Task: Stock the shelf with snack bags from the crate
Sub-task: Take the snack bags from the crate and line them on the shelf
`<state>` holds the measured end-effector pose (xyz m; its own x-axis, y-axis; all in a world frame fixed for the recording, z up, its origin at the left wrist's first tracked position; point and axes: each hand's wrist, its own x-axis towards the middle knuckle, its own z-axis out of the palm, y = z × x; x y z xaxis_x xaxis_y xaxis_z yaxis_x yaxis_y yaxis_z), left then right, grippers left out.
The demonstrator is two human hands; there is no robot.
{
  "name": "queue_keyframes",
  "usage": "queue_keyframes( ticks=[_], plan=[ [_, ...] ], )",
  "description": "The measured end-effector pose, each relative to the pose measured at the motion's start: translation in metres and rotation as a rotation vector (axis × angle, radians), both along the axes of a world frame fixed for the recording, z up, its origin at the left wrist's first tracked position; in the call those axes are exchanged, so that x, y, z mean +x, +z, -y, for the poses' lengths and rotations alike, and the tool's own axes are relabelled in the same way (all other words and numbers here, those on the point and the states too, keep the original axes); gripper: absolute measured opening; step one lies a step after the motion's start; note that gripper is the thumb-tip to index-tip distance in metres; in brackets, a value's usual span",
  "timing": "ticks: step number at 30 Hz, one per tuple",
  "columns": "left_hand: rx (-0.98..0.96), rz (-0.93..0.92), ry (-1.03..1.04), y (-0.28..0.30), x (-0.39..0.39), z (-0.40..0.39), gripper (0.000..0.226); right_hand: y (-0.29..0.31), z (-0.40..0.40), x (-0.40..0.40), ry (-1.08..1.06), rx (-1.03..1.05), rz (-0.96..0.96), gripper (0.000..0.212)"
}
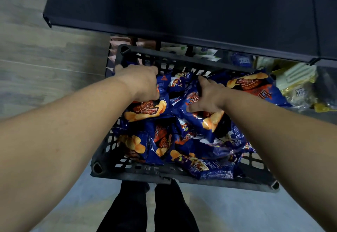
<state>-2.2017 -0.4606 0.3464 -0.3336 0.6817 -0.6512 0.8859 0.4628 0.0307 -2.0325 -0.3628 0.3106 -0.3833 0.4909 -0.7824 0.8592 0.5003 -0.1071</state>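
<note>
A black plastic crate (pixel 131 167) stands in front of me, filled with several blue snack bags printed with orange chips. My left hand (pixel 142 82) reaches into its far left part and grips a blue barbecue-flavour bag (pixel 145 109) by its upper end. My right hand (pixel 207 96) grips another blue bag (pixel 202 120) near the crate's middle, thumb and fingers curled over it. One more blue bag (pixel 253 85) lies over the crate's far right rim. A dark shelf (pixel 182 9) juts out above and beyond the crate.
Below the dark shelf, a lower shelf level holds other packaged goods: pink packs (pixel 120 40) at the left, white-green packs (pixel 175 50) in the middle, yellow and white packs (pixel 295 82) at the right. Wood-pattern floor (pixel 36 49) lies to the left. My dark trouser legs show below the crate.
</note>
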Motion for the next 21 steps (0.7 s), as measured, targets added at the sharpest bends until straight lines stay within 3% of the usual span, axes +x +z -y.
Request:
queue_keyframes(
  ticks=[5,9,16,21],
  plan=[
    [-0.008,0.005,0.002,-0.002,-0.001,0.001,0.064,-0.009,0.002,0.004,-0.04,0.006,-0.021,0.099],
    [-0.008,0.013,0.002,-0.001,-0.003,0.0,0.064,0.002,-0.002,0.001,0.138,-0.036,-0.046,0.077],
    [-0.049,0.044,-0.018,-0.001,0.003,-0.001,0.061,0.005,0.005,-0.004,0.399,-0.105,0.138,0.087],
    [-0.067,0.047,-0.019,-0.001,0.002,0.001,0.06,0.004,0.002,-0.003,0.436,-0.009,0.094,0.067]
  ],
)
